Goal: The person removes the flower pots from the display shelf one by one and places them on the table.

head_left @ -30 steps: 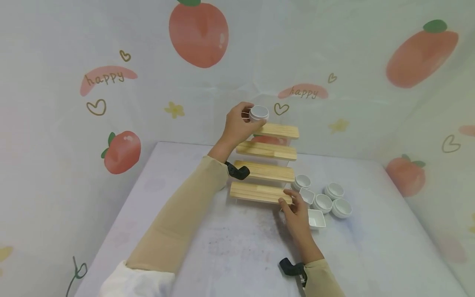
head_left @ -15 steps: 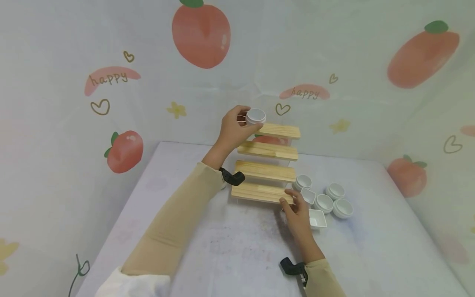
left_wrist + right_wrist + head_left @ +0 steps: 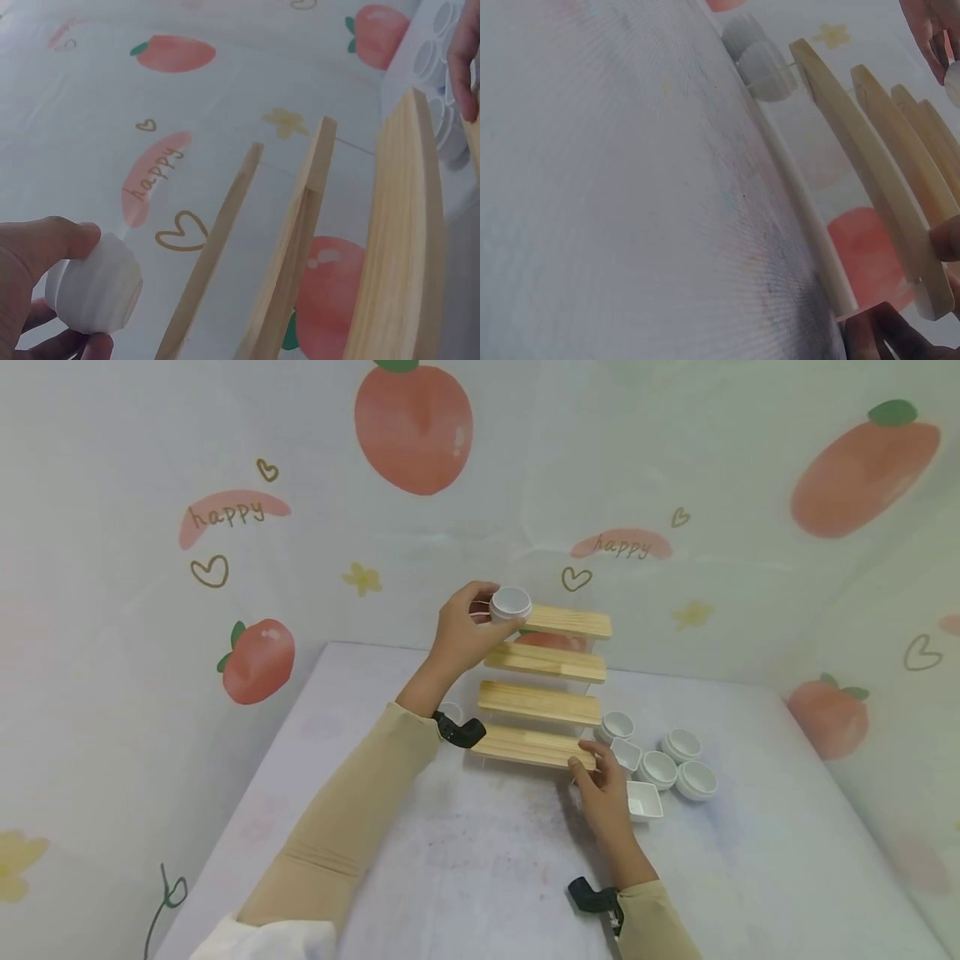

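Observation:
In the head view my left hand [image 3: 467, 628] pinches a small white round bowl [image 3: 512, 602] between thumb and fingers. The bowl is at the left end of the top plank of a four-tier wooden rack [image 3: 538, 700]. From the left wrist, a gap shows between the bowl [image 3: 96, 289] and the nearest plank [image 3: 217, 244]; its ridged side may be two bowls stacked, which I cannot tell. My right hand [image 3: 606, 789] grips the right end of the lowest plank [image 3: 525, 746]. In the right wrist view its thumb [image 3: 946, 240] lies against that plank, other fingers lower down.
Several white round bowls [image 3: 681, 745] and square dishes [image 3: 643, 802] stand on the table right of the rack. Another white bowl [image 3: 451, 713] sits left of the rack, partly behind my left wrist. A printed wall sheet [image 3: 480, 510] rises behind the table.
My left hand has moved left and slightly down with the bowl, away from the top plank. A bowl left of the rack has come into clearer view. My right hand keeps its grip.

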Tool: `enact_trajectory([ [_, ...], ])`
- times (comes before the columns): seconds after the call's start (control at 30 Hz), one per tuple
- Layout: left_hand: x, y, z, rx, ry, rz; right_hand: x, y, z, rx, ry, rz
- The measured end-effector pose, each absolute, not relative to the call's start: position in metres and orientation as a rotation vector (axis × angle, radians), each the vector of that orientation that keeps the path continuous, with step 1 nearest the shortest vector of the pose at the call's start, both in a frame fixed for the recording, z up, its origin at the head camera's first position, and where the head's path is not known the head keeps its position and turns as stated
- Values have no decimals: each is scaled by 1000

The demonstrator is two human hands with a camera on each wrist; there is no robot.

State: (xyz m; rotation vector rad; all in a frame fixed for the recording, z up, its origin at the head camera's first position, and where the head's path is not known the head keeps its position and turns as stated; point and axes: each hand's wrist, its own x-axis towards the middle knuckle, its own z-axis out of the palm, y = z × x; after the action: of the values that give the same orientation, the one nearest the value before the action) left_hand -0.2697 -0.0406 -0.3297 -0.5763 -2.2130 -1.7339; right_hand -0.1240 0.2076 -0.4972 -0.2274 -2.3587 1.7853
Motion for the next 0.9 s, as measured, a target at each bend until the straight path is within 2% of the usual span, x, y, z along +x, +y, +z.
enact_trajectory([
  [0.9,-245,-75,-360,-509,-2235,-1741,-123,206,-492,-235,-2367,1800],
])
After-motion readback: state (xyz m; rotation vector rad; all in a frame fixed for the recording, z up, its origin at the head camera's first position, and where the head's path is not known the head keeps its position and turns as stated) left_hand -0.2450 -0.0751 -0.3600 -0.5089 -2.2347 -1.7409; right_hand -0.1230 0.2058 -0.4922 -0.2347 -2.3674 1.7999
